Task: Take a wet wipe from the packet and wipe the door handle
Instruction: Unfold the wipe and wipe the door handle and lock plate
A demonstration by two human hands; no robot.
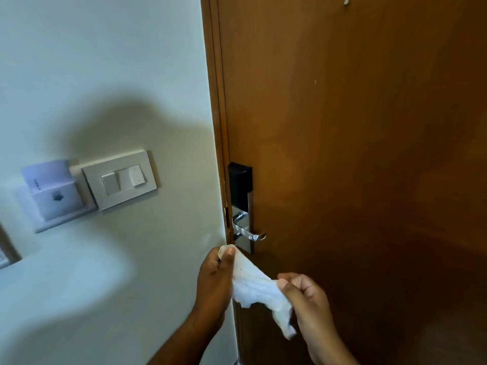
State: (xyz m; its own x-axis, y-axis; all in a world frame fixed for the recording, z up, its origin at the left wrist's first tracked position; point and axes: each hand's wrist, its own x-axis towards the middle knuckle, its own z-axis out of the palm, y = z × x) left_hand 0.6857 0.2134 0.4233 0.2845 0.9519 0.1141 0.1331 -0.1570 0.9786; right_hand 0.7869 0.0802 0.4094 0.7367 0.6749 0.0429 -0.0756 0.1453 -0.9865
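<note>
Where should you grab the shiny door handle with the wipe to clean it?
Probably wrap the wet wipe around the door handle along its straight bar, coming up from below, where the left hand and right hand already hold it. The bar sticks out from the lock plate with free space around it.

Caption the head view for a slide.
Both hands, left hand and right hand, stretch a wet wipe just below the door handle.

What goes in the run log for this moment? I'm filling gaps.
stage: wipe out, handle unwiped | left hand: pinches wet wipe | right hand: pinches wipe | door handle: untouched
</note>
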